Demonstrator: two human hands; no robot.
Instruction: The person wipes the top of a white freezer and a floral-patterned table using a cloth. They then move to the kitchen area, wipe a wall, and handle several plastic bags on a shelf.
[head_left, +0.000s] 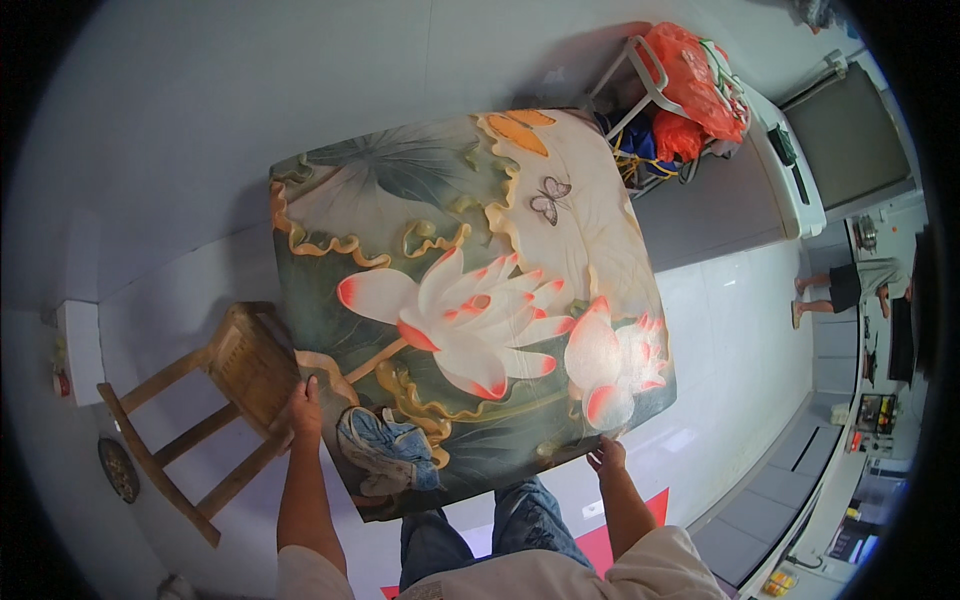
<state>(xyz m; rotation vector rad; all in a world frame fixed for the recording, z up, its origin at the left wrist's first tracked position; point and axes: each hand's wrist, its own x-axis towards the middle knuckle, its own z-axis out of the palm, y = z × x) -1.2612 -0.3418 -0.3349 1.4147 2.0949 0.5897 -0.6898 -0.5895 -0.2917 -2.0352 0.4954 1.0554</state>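
A table (465, 337) with a glossy printed top stands before me; its print has lotus flowers, leaves and butterflies. My left hand (305, 409) grips the left edge of the tabletop, thumb on the upper face. At the near edge, toward the right corner, my right hand (609, 454) holds the rim, its fingers partly hidden. A crumpled blue and grey cloth (386, 450) lies on the near left corner, close to my left hand. Whatever supports the top is out of sight beneath it.
A wooden chair (251, 367) is close by on the left. Beyond the far right corner, red plastic bags (686, 67) sit on a white-framed rack (649, 82) beside a white appliance (787, 172). Another person (855, 285) stands at a kitchen counter (817, 517) on the right.
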